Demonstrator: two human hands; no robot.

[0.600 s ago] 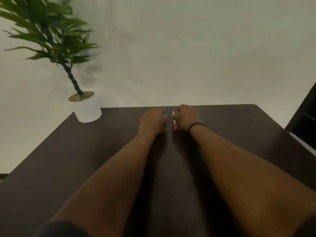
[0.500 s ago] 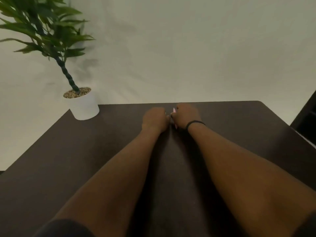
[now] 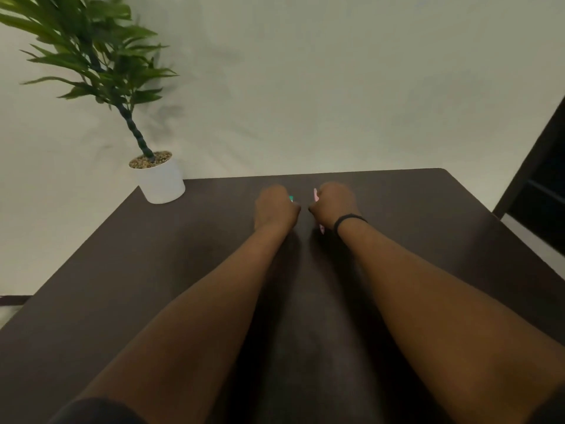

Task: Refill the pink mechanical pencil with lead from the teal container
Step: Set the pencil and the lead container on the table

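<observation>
Lead container point(image 3: 291, 198), a teal sliver, is clamped in the left hand point(image 3: 275, 208) far across the table point(image 3: 91, 270); just right, the pencil point(image 3: 315, 194) is gripped upright by the right hand point(image 3: 333, 205). Lead transfer seems underway; fine alignment is needed next.

The tabletop point(image 3: 128, 270) was dark brown with a matt, smooth finish and a faint wood-like grain. The pot point(image 3: 161, 184) in its far left corner looked like smooth white plastic or glazed ceramic; which one could not be told. Rough pebbles point(image 3: 149, 159) covered its top, and the plant point(image 3: 91, 53) had leaves with a slight sheen. The wall point(image 3: 336, 87) behind was pale and matt. A smooth black band point(image 3: 348, 220) circled the right wrist.
</observation>
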